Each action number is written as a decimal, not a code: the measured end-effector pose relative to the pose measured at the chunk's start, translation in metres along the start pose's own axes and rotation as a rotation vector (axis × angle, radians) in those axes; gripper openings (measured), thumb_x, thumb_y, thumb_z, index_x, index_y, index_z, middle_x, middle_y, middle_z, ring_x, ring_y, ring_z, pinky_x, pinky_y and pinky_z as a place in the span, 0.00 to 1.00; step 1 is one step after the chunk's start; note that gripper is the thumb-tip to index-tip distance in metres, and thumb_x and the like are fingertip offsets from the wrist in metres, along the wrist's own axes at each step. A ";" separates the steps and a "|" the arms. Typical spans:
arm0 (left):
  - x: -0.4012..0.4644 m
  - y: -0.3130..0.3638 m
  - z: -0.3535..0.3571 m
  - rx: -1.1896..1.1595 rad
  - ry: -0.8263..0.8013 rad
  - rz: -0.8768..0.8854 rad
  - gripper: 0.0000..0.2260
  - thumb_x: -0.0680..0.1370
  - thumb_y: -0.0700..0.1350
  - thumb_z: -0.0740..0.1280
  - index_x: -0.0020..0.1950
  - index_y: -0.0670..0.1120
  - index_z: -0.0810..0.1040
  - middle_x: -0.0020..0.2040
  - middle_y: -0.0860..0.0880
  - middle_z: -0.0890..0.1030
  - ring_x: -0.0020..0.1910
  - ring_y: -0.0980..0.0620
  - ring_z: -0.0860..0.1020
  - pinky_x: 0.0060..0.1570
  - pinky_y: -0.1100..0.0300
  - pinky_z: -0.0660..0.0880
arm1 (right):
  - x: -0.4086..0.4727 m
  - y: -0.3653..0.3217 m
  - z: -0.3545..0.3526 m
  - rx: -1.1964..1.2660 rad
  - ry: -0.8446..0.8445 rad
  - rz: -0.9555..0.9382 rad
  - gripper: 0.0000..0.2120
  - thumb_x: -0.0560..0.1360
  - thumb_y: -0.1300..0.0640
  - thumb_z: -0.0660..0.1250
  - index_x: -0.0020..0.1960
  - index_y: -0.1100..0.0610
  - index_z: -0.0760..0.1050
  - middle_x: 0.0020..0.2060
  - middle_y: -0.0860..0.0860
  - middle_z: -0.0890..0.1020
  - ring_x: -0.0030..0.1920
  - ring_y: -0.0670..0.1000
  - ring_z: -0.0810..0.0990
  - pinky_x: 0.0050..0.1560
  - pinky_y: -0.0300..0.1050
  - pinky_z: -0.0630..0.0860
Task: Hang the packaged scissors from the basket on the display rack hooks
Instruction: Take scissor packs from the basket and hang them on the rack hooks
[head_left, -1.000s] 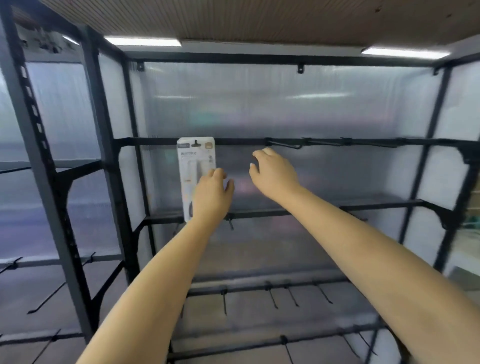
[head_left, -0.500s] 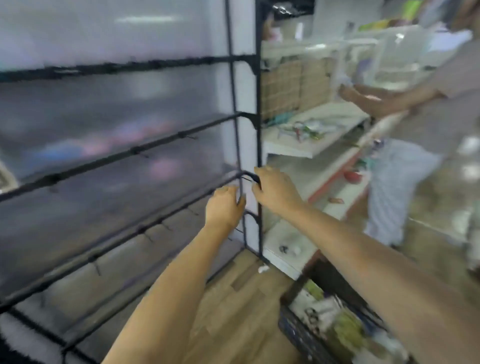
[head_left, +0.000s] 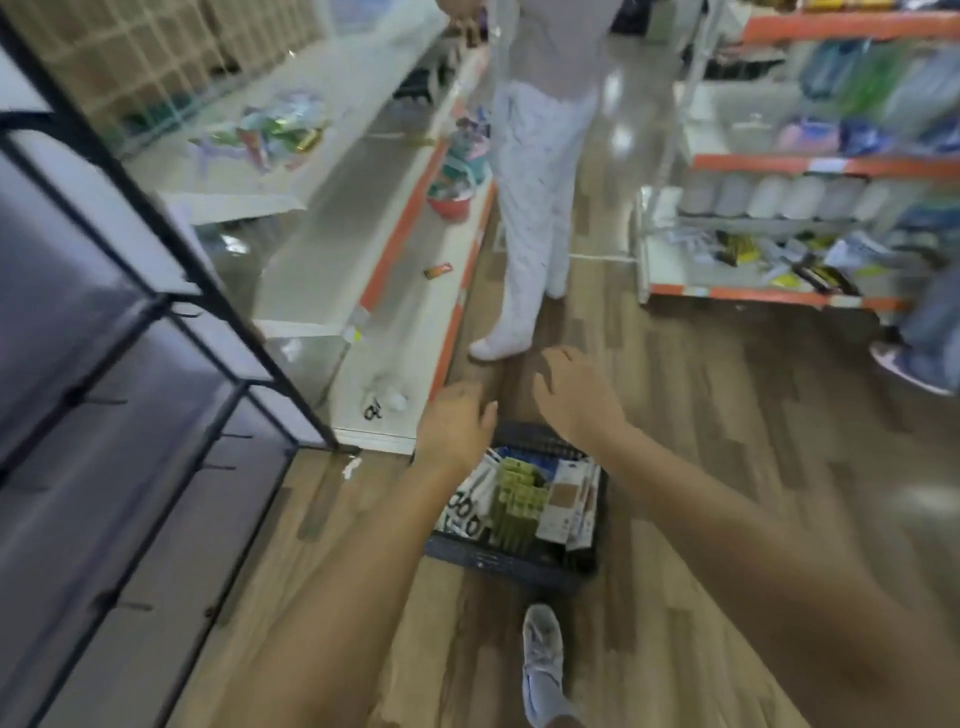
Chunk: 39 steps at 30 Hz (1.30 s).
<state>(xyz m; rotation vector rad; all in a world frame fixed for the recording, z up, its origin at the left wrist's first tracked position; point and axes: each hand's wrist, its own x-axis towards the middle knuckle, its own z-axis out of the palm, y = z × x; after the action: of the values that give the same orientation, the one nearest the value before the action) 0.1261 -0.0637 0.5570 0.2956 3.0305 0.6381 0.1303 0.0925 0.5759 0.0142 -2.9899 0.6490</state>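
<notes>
Reaching both empty, loosely spread hands, left hand (head_left: 457, 426) and right hand (head_left: 574, 397), over the basket (head_left: 506, 561) of packaged scissors (head_left: 470, 506) (packs crammed upright), risking snagging neighbouring cards.

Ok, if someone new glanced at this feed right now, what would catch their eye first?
Probably the two bare hands, left hand and right hand, both holding nothing, stretched out above the dark basket of packaged goods on the wood floor. Next, the black display rack at left and a person in white trousers standing ahead.
</notes>
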 end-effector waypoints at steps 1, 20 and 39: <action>0.006 0.002 0.016 -0.004 -0.038 0.014 0.13 0.81 0.49 0.58 0.55 0.40 0.74 0.54 0.41 0.77 0.53 0.42 0.75 0.48 0.53 0.70 | 0.000 0.017 0.008 -0.006 -0.011 0.040 0.17 0.81 0.56 0.56 0.67 0.63 0.68 0.63 0.59 0.73 0.60 0.57 0.74 0.57 0.49 0.72; 0.083 -0.041 0.277 0.149 -0.557 0.064 0.13 0.81 0.49 0.56 0.60 0.45 0.72 0.59 0.48 0.74 0.57 0.50 0.72 0.54 0.57 0.71 | -0.011 0.234 0.237 0.192 -0.307 0.563 0.09 0.76 0.62 0.59 0.55 0.59 0.73 0.50 0.53 0.76 0.50 0.54 0.76 0.47 0.47 0.74; 0.129 -0.096 0.541 -0.119 -0.778 -0.162 0.17 0.80 0.49 0.61 0.67 0.47 0.70 0.62 0.49 0.72 0.59 0.51 0.72 0.55 0.53 0.73 | 0.035 0.331 0.468 0.454 -0.217 0.838 0.15 0.78 0.62 0.55 0.62 0.58 0.71 0.55 0.53 0.75 0.53 0.51 0.75 0.50 0.51 0.78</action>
<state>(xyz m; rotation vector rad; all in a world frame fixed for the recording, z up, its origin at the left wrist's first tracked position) 0.0194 0.0894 0.0248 0.2206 2.2371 0.5247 0.0501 0.1997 0.0174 -1.2484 -2.8668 1.4506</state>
